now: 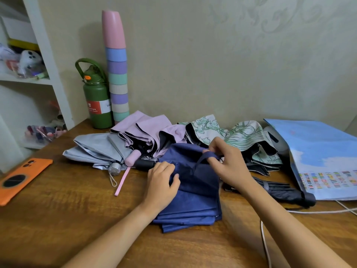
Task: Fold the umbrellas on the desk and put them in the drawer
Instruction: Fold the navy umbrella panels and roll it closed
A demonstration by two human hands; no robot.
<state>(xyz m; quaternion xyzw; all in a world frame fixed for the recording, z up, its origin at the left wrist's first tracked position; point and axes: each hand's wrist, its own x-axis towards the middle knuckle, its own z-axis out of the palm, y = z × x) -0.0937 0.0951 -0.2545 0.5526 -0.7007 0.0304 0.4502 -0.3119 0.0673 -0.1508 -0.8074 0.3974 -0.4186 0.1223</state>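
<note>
A navy blue umbrella (195, 192) lies collapsed on the wooden desk (77, 213), its black handle (145, 163) pointing left. My left hand (162, 182) grips the bunched fabric near the handle. My right hand (228, 161) pinches the umbrella's blue closing strap (204, 157) and lifts it. Behind it lie a grey umbrella (96, 147), a pink one (150, 130) and a white one with a green print (231, 134), all loose. A folded black umbrella (280, 190) sits to the right. No drawer is in view.
An orange phone (21, 178) lies at the desk's left edge. A green bottle (97, 97) and a tall stack of coloured cups (117, 74) stand at the back wall. A blue printed bag (324, 155) lies at the right, with white cables (266, 244) near it. White shelves (48, 55) stand on the left.
</note>
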